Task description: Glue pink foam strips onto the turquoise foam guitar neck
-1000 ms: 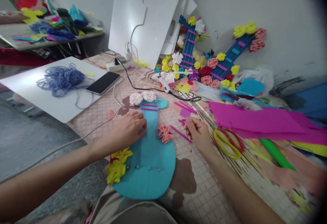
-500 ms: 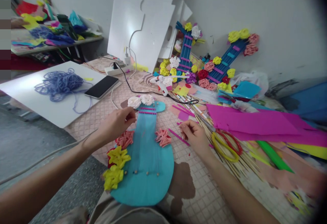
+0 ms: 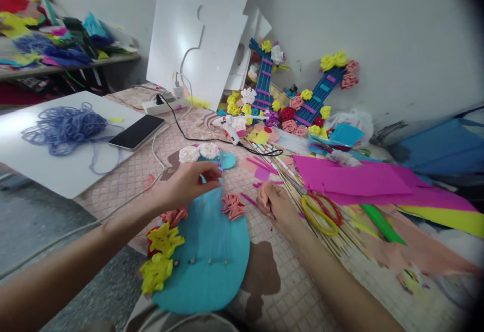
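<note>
A turquoise paper guitar (image 3: 206, 286) lies in front of me, its neck pointing away. Pink crumpled flowers (image 3: 233, 206), yellow flowers (image 3: 165, 238) and white flowers (image 3: 198, 153) decorate it. Over the neck is my left hand (image 3: 192, 183), partly covering it, thumb and bent fingers apart with nothing visible between them. To the right of the guitar, my right hand (image 3: 279, 205) has its fingers curled together; whatever they may hold is hidden. Narrow magenta strips (image 3: 264, 165) lie just beyond it on the patterned cloth.
Scissors (image 3: 321, 214) rest on thin wooden sticks (image 3: 346, 241) at the right, beside magenta sheets (image 3: 355, 178). A white glue gun (image 3: 230, 126) with its cord lies behind the guitar. At left are a phone (image 3: 136, 131) and blue yarn (image 3: 68, 125) on a white board. Two decorated guitars (image 3: 264, 82) lean behind.
My left hand has moved right over the guitar neck, and its fingers have opened from a pinch. My right hand's fingers have curled tighter. The view has shifted rightward.
</note>
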Tool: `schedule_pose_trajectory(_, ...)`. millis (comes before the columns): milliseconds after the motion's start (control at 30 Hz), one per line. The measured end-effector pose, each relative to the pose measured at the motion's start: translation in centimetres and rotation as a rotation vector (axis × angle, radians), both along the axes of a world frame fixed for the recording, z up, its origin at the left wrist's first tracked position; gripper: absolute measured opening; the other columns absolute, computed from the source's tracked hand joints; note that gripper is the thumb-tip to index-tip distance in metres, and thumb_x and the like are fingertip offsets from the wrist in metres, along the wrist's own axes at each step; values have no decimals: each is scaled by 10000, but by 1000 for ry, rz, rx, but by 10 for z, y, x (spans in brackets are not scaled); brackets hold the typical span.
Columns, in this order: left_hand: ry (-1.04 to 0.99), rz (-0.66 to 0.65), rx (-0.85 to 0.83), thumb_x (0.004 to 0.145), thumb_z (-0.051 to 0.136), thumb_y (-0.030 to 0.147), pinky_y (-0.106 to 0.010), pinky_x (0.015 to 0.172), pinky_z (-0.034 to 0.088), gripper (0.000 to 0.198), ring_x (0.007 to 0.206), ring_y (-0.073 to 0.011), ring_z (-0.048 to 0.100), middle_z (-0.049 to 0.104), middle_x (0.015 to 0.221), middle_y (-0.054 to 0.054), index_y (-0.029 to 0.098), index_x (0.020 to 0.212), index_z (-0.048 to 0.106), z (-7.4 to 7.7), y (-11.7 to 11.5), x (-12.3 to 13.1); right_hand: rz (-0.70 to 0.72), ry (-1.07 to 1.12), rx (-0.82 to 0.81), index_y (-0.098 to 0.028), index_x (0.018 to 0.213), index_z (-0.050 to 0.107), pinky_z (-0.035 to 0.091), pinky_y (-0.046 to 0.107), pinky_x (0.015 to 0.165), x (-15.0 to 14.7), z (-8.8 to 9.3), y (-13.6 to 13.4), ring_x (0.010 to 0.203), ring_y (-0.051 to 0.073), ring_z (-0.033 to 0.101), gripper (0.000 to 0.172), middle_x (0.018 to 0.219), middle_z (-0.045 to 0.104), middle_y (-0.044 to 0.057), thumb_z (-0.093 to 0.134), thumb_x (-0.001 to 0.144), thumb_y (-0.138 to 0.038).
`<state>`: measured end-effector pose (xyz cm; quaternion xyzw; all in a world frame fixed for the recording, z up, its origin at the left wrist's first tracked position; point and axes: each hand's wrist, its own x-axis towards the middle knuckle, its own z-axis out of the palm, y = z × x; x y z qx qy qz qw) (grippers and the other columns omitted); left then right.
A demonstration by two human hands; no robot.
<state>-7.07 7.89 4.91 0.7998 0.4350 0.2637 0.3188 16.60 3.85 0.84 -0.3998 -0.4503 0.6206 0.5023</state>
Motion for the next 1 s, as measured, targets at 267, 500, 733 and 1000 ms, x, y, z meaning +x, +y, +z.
schedule_pose_trajectory(267, -137, -296, 145, 765, 702, 230, -213, 593, 449, 198, 667, -113, 583, 653, 786, -32, 127, 925, 647, 21, -4, 77, 176, 231, -118, -176, 458, 441, 113, 171, 283, 1, 5, -3, 238, 19, 200, 540, 319, 315, -97, 637, 744, -591)
schedule_pose_trajectory(500, 135, -594, 398, 915, 471, 217, -278, 706, 421, 181, 820, -172, 565, 624, 851, -57, 170, 809, 611, 41, 5, 75, 317, 144, -171, -186, 473, 411, 124, 175, 295, 5, 5, -6, 243, 19, 199, 519, 340, 326, -100, 642, 744, -564)
schedule_pose_trajectory(733, 91, -191, 323, 940, 360, 239, -252, 575, 350, 301, 580, -108, 450, 506, 640, 6, 169, 680, 497, 35, 18, 41, 70, -45, -88, -181, 613, 482, 213, 186, 364, 18, 12, 0, 367, 44, 349, 407, 484, 417, -76, 609, 800, -519)
schedule_pose_trajectory(1000, 244, -42, 106, 809, 609, 327, -239, 598, 401, 152, 630, -124, 552, 623, 702, 2, 187, 776, 657, -2, 16, -30, -77, -238, 80, -184, 783, 589, 314, 197, 438, 27, -1, 4, 465, 49, 442, 253, 677, 561, -37, 618, 827, -432)
